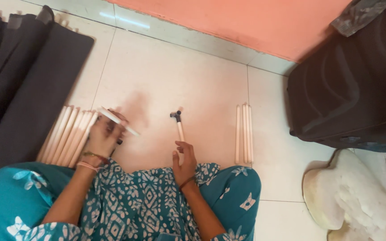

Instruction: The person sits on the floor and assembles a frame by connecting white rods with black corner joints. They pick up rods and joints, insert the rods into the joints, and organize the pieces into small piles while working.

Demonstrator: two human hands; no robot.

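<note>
The left hand (102,136) grips a pale stick (118,121) above the row of sticks (68,136) on the floor (157,76); the right hand (185,161) clasps the hammer (178,125) handle, seemingly mid-assembly, aligning stick and hammer next.

Glossy, smooth pale floor tiles (166,76) fill mid-frame. Lower left, matt wooden sticks (65,136) lie beside dark matt cloth (32,85). The hammer (178,122) pairs a dark metal head with a wooden handle. Printed teal cloth (130,205) looks soft.
</note>
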